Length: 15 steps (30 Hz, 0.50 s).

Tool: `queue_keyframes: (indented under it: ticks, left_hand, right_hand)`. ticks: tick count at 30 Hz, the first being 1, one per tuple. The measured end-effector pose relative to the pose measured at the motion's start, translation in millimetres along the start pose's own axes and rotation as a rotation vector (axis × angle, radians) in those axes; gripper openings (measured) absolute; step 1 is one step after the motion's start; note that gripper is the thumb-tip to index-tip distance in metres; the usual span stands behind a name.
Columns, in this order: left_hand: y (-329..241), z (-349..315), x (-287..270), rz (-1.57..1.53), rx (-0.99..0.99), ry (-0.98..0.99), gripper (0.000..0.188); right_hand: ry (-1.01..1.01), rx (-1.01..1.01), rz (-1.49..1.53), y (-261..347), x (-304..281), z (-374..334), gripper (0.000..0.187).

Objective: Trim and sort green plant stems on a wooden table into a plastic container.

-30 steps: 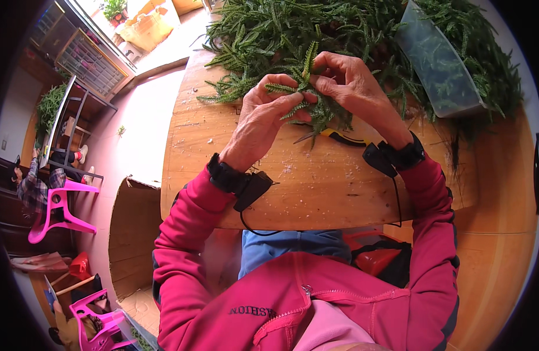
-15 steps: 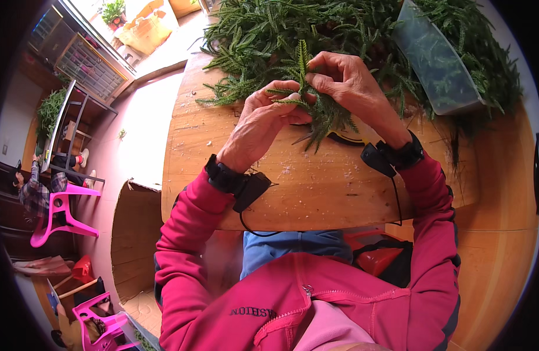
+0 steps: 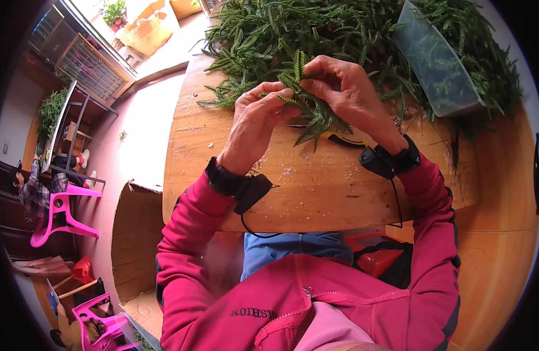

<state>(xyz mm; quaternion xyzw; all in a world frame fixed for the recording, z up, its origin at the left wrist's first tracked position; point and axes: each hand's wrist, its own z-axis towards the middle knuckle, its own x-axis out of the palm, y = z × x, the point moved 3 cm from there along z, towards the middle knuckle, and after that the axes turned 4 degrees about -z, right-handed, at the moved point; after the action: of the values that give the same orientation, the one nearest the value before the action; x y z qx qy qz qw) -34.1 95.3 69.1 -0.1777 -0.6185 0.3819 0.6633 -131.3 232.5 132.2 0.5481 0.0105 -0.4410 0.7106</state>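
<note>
Between my two hands, above the wooden table (image 3: 234, 202), is a green artificial pine sprig (image 3: 313, 114) with several feathery tips. My left hand (image 3: 255, 120) pinches it from the left, thumb and forefinger together near its middle. My right hand (image 3: 351, 99) is closed at the upper right of the sprig, its thumb and forefinger against the leaves. What the fingertips grip inside the foliage is hidden. Under the sprig lies a tool with yellow-and-black handles (image 3: 345, 141), probably pliers or cutters, partly covered by the leaves and my right wrist.
A large heap of green sprigs (image 3: 263, 41) covers the table's far side. A clear plastic bin (image 3: 439, 70) leans in it at the right. White crumbs dot the tabletop. A cardboard box (image 3: 138, 234) stands left of the table; farther left, people sit near pink chairs (image 3: 62, 213).
Both hands have shifted slightly left with the sprig, and its upright tip now sits a little lower. More of the tool's yellow handle shows beneath it.
</note>
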Motion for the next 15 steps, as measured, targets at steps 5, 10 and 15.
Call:
queue_keyframes:
  ticks: [5,10,15]
  left_hand:
    - [2.4,0.7,-0.1,-0.059,-0.009,0.043,0.011]
    - [0.6,-0.5,8.0,-0.085,-0.057,0.016,0.008]
    - [-2.1,-1.0,12.0,0.026,-0.107,0.047,0.009]
  right_hand:
    - [-0.009,0.031,0.048,-2.5,2.2,1.2,0.006]
    - [-0.041,-0.029,-0.032,-0.4,-0.1,0.1,0.009]
    - [-0.085,-0.091,-0.04,3.6,-1.3,-0.7,0.012]
